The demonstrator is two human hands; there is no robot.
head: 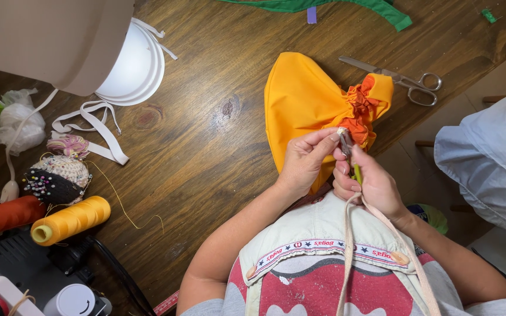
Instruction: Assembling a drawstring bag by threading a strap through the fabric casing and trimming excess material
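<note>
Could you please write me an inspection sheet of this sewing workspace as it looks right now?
Surface: dark wooden table, scuffed.
Job's things: yellow fabric piece with gathered orange edge; small green-handled tool.
Clutter: scissors, pincushion, yellow thread cone, orange spool, white elastic strips, green cloth.
Fingers: left hand pinches the gathered edge; right hand grips the tool.
Cables: black cord by a black device.
Surroundings: sewing machine, pale cloth at right.
</note>
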